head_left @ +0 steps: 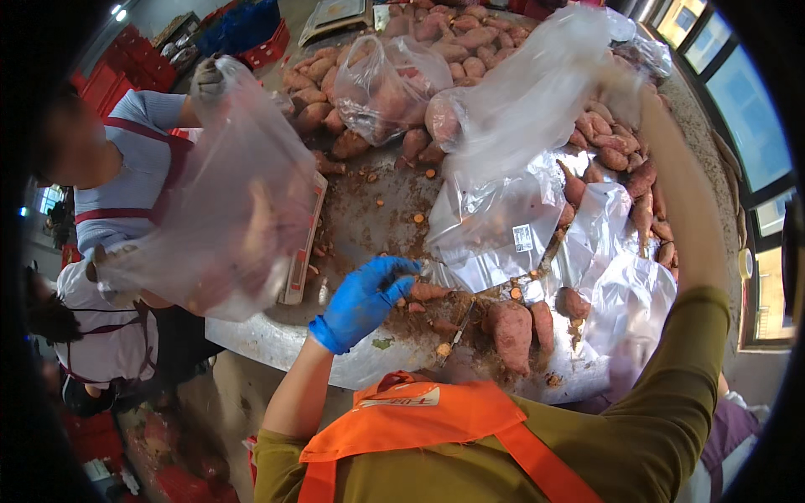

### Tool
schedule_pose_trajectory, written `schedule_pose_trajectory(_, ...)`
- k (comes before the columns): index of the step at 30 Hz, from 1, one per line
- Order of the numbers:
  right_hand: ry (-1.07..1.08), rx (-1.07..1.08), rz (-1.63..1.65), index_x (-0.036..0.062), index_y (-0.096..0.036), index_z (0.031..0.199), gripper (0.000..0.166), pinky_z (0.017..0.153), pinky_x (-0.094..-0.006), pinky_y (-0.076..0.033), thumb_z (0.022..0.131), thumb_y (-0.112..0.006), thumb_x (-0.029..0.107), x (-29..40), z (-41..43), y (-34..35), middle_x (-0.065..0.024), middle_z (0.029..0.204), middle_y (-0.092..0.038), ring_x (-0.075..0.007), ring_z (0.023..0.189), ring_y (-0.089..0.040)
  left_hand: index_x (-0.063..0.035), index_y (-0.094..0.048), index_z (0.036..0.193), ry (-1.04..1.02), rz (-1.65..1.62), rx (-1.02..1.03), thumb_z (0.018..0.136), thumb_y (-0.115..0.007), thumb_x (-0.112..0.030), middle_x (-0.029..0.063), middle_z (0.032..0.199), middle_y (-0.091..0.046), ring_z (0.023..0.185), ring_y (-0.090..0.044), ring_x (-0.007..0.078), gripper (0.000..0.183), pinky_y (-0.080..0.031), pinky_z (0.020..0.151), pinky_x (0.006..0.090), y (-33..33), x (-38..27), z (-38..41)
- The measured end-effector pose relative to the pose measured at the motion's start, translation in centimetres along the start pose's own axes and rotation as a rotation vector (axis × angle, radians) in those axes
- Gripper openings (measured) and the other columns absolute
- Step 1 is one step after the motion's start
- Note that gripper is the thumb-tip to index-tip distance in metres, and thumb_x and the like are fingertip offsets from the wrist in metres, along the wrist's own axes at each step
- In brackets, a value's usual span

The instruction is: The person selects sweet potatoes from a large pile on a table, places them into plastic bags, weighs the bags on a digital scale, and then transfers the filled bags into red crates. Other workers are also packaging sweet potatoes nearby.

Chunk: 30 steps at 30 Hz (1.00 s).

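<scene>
My left hand (358, 305), in a blue glove, hovers over the near part of the metal table. Its fingers are bent, with a gap between thumb and forefinger and nothing seen between them. Just right of the fingertips lies a small sweet potato (429, 291). My right hand (619, 88) is raised at the upper right, blurred, gripping a clear plastic bag (534, 94) that streams to the left. Below that bag rests another clear bag (497, 220) bearing a printed label. A thin knife (464, 324) lies left of a large sweet potato (510, 336).
Sweet potatoes (478, 38) are heaped at the back and along the right side. A filled bag (393, 88) stands before the heap. Flat clear bags (629, 295) lie at right. At left, a co-worker (135, 157) holds a large bag (233, 207) beside a scale (305, 245).
</scene>
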State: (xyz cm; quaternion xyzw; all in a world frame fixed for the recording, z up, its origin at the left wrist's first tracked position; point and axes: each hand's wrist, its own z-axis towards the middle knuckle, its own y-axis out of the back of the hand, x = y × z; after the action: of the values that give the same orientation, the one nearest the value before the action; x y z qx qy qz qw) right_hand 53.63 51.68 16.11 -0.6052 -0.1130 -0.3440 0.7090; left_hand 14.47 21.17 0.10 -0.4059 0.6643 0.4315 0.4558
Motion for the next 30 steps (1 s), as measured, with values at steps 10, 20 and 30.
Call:
schedule_pose_trajectory(10,-0.327,0.076,-1.090,0.0093,-0.062,0.098,0.022,0.070,-0.0262,-0.044,0.083,-0.062,0.026,-11.6,6.1,11.2,0.0003,0.087,-0.062,-0.0145,0.077,-0.056,-0.0036,-0.051,0.123,0.154,-0.174,-0.375,0.090,-0.059,-0.016,0.0097,0.108,-0.059,0.092,-0.058,0.0169,0.037,-0.049,0.078,0.0311,-0.7,11.8,12.7)
schedule_pose_trajectory(20,0.220,0.916,-1.672,0.0050,-0.049,0.123,0.076,0.090,-0.0393,-0.043,0.063,-0.075,0.043,-31.1,3.9,0.2,-0.0188,0.117,-0.057,-0.0348,0.106,-0.055,0.0004,-0.037,0.132,-0.402,-0.054,-0.754,0.081,-0.068,-0.016,0.0169,0.121,-0.052,0.110,-0.050,0.0267,0.062,-0.042,0.093,0.0343,10.3,4.9,32.3)
schedule_pose_trajectory(30,-0.305,0.542,-0.949,0.0043,-0.065,0.081,0.020,0.063,-0.0239,-0.040,0.085,-0.060,0.024,-29.4,-0.3,-7.1,0.0015,0.075,-0.057,-0.0096,0.069,-0.050,-0.0058,-0.065,0.089,-0.184,-0.354,-0.429,0.091,-0.051,-0.021,-0.0021,0.065,-0.053,0.051,-0.037,0.0047,0.021,-0.030,0.048,0.0198,13.0,-5.3,27.9)
